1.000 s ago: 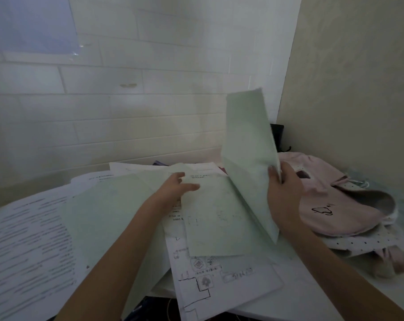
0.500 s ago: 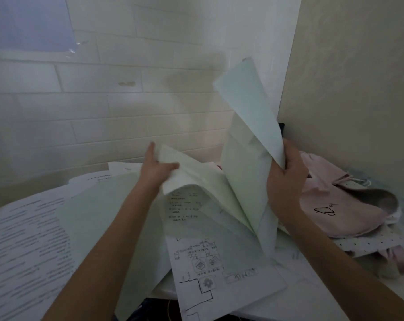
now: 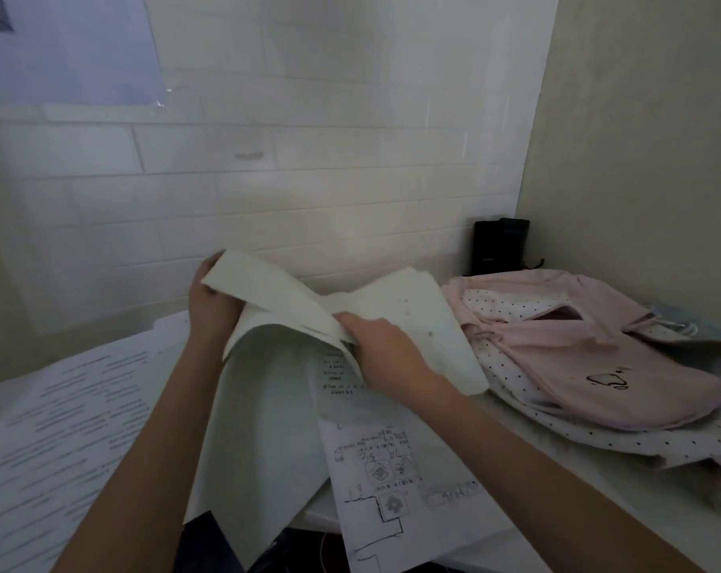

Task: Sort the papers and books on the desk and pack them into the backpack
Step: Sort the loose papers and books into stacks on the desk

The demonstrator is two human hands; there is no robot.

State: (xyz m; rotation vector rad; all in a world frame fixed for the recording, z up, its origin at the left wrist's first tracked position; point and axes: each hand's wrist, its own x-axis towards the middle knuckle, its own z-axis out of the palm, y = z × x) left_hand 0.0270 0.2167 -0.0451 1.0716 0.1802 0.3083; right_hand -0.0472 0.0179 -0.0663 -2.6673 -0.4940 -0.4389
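Pale green sheets of paper [image 3: 276, 299] are lifted and curled above the desk. My left hand [image 3: 210, 303] grips their far left edge, thumb over the top. My right hand [image 3: 375, 341] pinches the same bundle near its middle, just left of a flatter green sheet [image 3: 424, 324]. Under them lies a white worksheet with drawings and handwriting [image 3: 391, 477], partly overhanging the desk's front edge. A pink backpack [image 3: 606, 361] with a dotted white lining lies flat on the right of the desk, its opening facing left.
Printed text pages [image 3: 61, 428] cover the left of the desk. A black box [image 3: 501, 246] stands in the back corner against the brick-pattern wall. A plain wall closes in the right side. The white desk top [image 3: 590, 502] shows at the front right.
The green sheets that my right hand held upright have come down low over the desk. My right hand shifted left onto the bundle, and my left hand moved up to its left edge.
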